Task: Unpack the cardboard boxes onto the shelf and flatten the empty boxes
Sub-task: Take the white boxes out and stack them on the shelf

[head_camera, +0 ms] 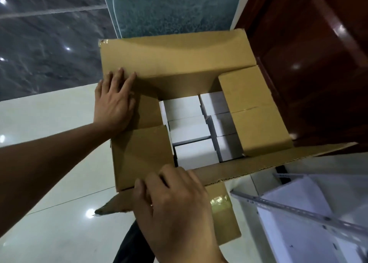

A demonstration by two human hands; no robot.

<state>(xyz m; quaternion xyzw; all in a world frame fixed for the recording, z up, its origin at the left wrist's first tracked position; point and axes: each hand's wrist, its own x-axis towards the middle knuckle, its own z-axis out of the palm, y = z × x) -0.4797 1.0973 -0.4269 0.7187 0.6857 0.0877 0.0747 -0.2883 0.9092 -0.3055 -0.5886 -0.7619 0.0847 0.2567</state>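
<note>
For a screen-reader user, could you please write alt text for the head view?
A person's left hand presses flat on a flap of an open cardboard box while the right hand grips its near flap. Small white boxes fill the inside; a white metal shelf stands lower right.

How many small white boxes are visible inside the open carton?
6: three in the left column, three in the right column by the right flap. More may hide under the flaps.

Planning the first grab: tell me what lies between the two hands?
Head view: a folded-in cardboard flap lies between the left hand and the right hand.
</note>
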